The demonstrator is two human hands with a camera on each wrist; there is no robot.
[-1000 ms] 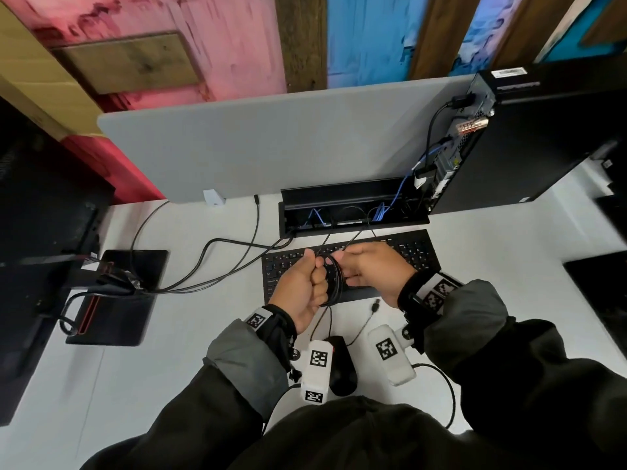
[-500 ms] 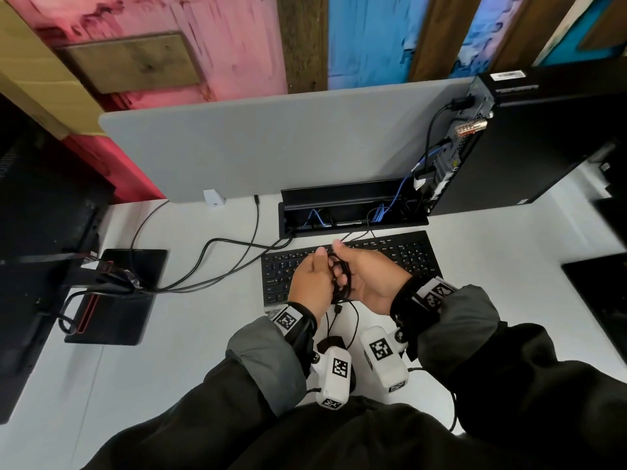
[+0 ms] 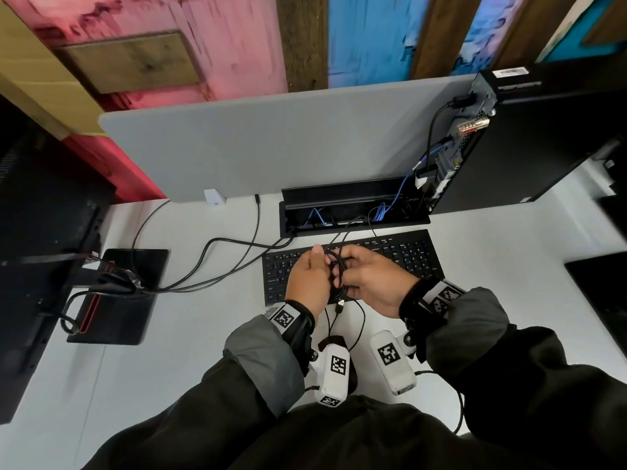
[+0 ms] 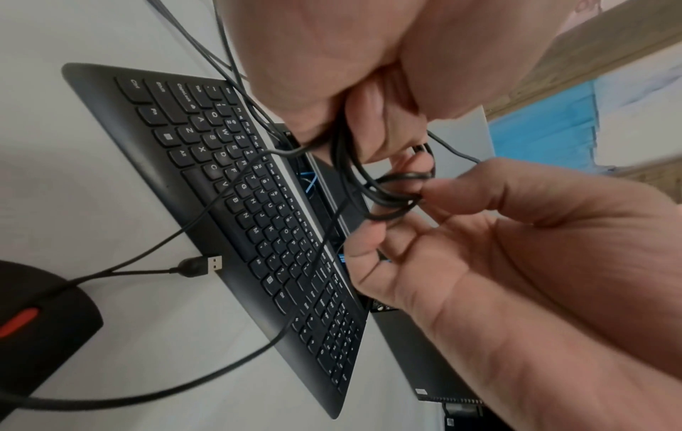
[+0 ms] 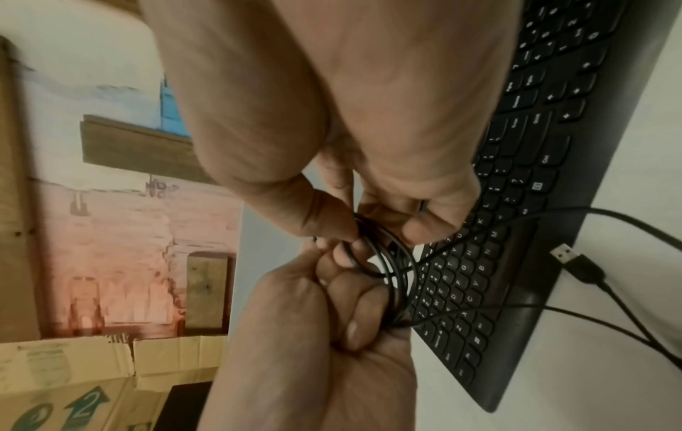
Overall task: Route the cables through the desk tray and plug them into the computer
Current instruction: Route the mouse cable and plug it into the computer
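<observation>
Both hands, left hand (image 3: 307,283) and right hand (image 3: 371,283), held a coiled black cable (image 4: 384,186) above the keyboard (image 3: 400,256), fingers (image 4: 461,189) pinching its loops; its USB plug (image 4: 206,264) dangled over the worktop (image 3: 203,334).

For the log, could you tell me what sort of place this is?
Most likely an office workstation: a white desk with a grey partition, a keyboard, a computer and a built-in cable tray.

Mouse (image 3: 334,340) mostly hidden behind wrist cam; tray (image 3: 354,225) inside dim.
</observation>
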